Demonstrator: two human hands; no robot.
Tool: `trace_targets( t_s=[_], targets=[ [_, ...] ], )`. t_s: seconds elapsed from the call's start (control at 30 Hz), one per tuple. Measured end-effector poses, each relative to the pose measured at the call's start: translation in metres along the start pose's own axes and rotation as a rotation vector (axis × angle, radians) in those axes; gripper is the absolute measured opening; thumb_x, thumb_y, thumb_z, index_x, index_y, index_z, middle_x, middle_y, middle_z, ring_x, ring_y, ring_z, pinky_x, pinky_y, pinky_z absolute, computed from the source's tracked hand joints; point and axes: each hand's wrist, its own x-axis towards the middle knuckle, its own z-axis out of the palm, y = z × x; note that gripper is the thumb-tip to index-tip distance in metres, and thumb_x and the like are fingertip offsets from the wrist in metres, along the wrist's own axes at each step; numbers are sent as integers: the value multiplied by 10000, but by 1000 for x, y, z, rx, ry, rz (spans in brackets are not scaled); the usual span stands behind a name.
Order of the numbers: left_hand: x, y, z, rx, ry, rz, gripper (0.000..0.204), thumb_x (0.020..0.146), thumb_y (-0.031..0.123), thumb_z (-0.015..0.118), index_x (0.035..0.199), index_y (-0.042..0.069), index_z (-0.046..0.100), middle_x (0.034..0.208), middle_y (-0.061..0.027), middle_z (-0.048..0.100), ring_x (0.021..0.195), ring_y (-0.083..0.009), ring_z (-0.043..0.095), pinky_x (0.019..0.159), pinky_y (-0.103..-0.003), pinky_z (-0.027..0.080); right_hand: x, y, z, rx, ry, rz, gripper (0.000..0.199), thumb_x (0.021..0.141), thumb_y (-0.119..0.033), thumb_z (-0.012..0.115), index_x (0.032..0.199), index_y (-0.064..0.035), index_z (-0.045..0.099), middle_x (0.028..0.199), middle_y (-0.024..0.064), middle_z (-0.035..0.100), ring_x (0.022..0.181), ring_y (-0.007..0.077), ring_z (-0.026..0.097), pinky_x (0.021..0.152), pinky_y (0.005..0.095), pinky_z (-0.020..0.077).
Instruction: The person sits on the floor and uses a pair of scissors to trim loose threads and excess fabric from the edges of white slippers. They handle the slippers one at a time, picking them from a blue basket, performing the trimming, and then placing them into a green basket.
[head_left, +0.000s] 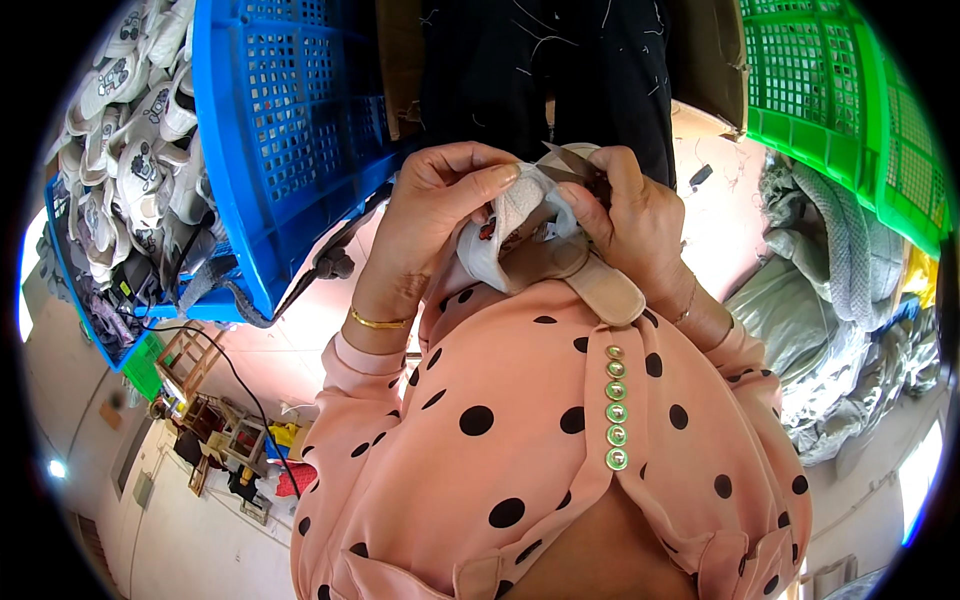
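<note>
In front of my body, my left hand (pixel 440 200) is closed on a white shoe (pixel 486 258), thumb and fingers pinching its upper edge. The shoe is tilted with its opening showing, a patterned lining inside and a beige sole (pixel 610 290) toward my shirt. My right hand (pixel 640 220) is closed around a pair of scissors (pixel 572 160), their pointed metal blades lying just above the shoe's edge. The handles are mostly hidden in my fingers. My right thumb also presses against the side of the shoe.
At the left, a blue plastic crate (pixel 290 90) stands beside a heap of white shoes (pixel 140 150). A green crate (pixel 820 110) is at the far right, with grey fabric and plastic sheeting (pixel 810 310) below it. A wooden stool (pixel 190 362) stands at the lower left.
</note>
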Motion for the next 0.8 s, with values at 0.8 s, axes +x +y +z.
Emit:
trace_targets(
  t_s=[0.8],
  targets=[
    [7, -3, -5, 5, -1, -111, 221, 866, 122, 709, 1045, -7, 698, 788, -39, 687, 596, -52, 574, 530, -156, 427, 7, 22, -24, -184, -174, -188, 411, 866, -478, 643, 758, -96, 538, 544, 33, 551, 482, 205, 587, 423, 316, 448]
  ],
)
